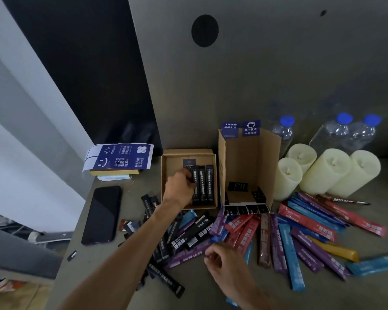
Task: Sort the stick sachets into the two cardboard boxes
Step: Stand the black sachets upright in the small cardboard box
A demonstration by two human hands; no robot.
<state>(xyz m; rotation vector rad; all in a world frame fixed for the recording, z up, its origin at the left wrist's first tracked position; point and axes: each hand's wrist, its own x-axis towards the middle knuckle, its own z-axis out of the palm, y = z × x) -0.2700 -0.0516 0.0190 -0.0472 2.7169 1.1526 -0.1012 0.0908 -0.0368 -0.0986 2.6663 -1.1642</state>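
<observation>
Two cardboard boxes stand side by side on the grey table. The low left box (166,175) holds three black stick sachets (203,183) lying in a row. My left hand (179,189) reaches into this box, fingers closed on the leftmost black sachet (194,175). The taller right box (264,153) has its flaps up and a small black card inside. In front lie several loose sachets: black ones (188,238) at the left, and purple, red and blue ones (300,238) at the right. My right hand (224,260) rests on the pile, fingers curled at a purple sachet (188,256).
A black phone (102,214) lies left of the boxes. Behind it sits a blue printed carton (119,158) on a small stack. Three cream candles (327,173) and several water bottles (343,130) stand at the back right. The table edge runs down the left.
</observation>
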